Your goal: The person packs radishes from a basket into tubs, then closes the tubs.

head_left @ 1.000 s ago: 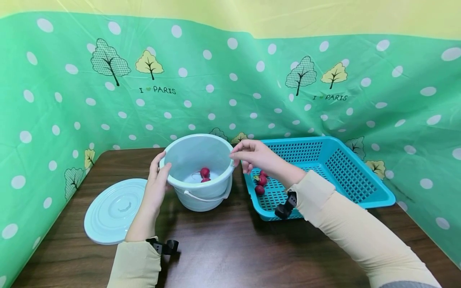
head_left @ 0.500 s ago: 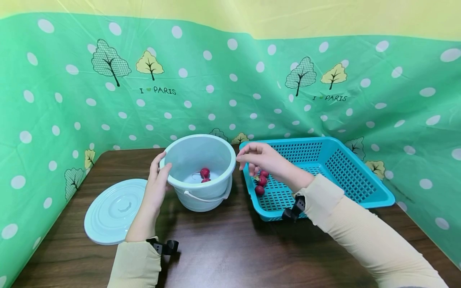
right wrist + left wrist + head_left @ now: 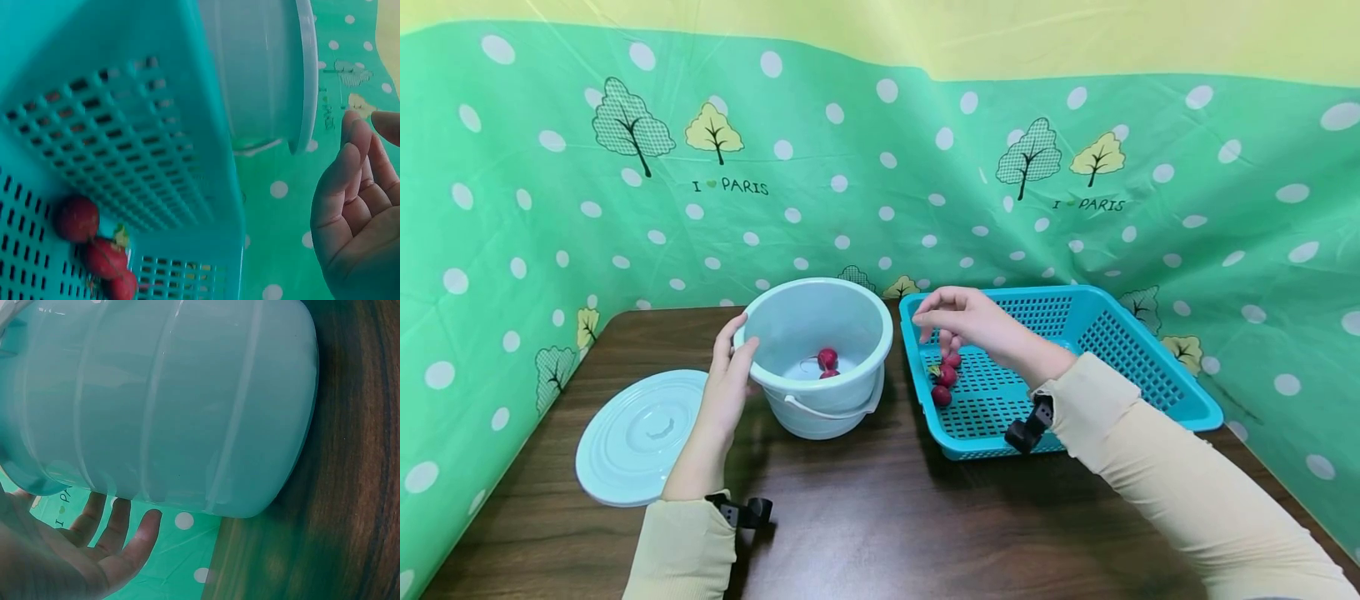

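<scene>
Your left hand rests on the near-left rim and wall of the pale blue round plastic bucket, thumb at the rim, fingers relaxed and straight against the side in the left wrist view; it pinches nothing, probably just steadying the bucket so it won't slide on the dark wood-grain table. Two small red radishes lie on the bucket floor, well in from your fingertips.

Your right hand hovers over the near-left corner of the turquoise perforated plastic basket, fingers loosely curled and holding nothing; the right wrist view shows a bare palm. Just below those fingertips, three more red radishes in the basket sit bunched against its left wall, apart from your fingers. The basket stands just beside the bucket, which likely keeps the reach short.

The matching pale blue round lid lies flat on the table left of your left wrist, off the bucket so the mouth is open.
</scene>
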Available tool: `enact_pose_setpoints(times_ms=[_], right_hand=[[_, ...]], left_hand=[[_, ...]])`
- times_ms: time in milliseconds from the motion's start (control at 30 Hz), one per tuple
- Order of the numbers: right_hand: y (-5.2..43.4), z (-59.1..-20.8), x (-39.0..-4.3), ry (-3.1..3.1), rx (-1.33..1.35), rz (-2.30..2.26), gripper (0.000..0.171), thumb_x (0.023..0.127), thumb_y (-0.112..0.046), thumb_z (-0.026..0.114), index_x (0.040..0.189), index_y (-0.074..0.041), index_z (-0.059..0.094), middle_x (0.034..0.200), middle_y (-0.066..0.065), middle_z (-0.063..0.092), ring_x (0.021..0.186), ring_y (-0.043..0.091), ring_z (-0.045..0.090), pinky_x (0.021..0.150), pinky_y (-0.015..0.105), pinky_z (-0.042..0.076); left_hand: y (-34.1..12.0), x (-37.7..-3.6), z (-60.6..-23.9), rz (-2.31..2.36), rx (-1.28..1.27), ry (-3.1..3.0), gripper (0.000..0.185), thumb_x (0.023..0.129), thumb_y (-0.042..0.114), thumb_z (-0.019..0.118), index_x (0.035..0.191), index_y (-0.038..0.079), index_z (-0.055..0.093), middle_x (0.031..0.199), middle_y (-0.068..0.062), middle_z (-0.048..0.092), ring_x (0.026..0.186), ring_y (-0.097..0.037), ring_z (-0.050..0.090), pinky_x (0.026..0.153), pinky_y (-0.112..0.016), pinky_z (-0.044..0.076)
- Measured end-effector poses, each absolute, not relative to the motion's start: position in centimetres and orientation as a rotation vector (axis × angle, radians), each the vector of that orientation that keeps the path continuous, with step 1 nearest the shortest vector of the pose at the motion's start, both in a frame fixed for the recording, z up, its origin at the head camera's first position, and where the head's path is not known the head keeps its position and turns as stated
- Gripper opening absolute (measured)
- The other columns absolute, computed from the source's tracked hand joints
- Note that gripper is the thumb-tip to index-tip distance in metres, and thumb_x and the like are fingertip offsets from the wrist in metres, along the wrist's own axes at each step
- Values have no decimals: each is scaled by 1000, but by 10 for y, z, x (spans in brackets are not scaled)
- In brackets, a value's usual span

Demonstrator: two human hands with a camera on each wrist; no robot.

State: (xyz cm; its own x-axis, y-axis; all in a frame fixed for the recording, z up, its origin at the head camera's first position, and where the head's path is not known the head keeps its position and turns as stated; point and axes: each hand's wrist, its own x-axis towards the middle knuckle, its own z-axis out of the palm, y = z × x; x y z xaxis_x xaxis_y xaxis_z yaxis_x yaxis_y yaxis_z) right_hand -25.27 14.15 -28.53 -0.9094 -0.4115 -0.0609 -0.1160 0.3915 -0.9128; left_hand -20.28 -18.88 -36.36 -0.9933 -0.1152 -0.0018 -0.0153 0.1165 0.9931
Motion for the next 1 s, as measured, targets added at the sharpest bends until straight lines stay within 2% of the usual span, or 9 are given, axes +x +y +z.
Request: enact_pose_setpoints(times_ms=[133, 333, 533, 633, 867, 1000], right_hand=[[149, -286, -260, 2393, -430, -1480, 27, 98, -27, 62, 112, -4, 61, 90, 7, 68, 62, 21, 61, 62, 31, 54], [159, -291, -273, 2333, -360, -1506, 33, 99, -26, 60, 119, 0, 58, 90, 6, 68, 61, 15, 61, 61, 27, 52], [165, -300, -282, 2302, -284, -1538, 31, 99, -26, 60, 118, -2, 58, 93, 8, 68, 61, 13, 61, 61, 26, 51], [168, -304, -287, 2298, -251, -1532, 29, 99, -26, 60, 117, -4, 59, 96, 10, 68, 62, 13, 61, 61, 26, 51], [176, -311, -300, 2331, -221, -1456, 39, 98, -30, 62, 122, -1, 56, 102, 12, 67, 66, 14, 62, 64, 27, 53], [182, -316, -306, 2335, -238, -1378, 46, 99, -32, 60, 129, 2, 54, 107, 14, 66, 71, 16, 63, 71, 32, 55]], left_hand=[[-188, -204, -363, -2032, 132, -2288, 55, 104, 45, 38, 156, 37, 22, 149, -10, 34, 110, -26, 51, 88, -41, 45], [-188, -203, -364, -2019, 151, -2293, 54, 103, 46, 38, 155, 37, 23, 141, -12, 36, 100, -20, 52, 82, -34, 46], [-189, -200, -366, -2047, 144, -2282, 55, 104, 46, 37, 156, 37, 21, 150, -11, 33, 116, -31, 49, 88, -37, 45], [-189, -200, -366, -2057, 138, -2284, 55, 104, 45, 37, 156, 38, 20, 154, -9, 31, 120, -32, 47, 90, -38, 43], [-189, -202, -365, -2044, 143, -2287, 54, 104, 44, 37, 156, 39, 21, 152, -8, 30, 117, -31, 49, 88, -38, 45], [-188, -203, -363, -2031, 142, -2294, 54, 104, 45, 37, 155, 38, 21, 151, -10, 33, 113, -29, 50, 86, -36, 45]])
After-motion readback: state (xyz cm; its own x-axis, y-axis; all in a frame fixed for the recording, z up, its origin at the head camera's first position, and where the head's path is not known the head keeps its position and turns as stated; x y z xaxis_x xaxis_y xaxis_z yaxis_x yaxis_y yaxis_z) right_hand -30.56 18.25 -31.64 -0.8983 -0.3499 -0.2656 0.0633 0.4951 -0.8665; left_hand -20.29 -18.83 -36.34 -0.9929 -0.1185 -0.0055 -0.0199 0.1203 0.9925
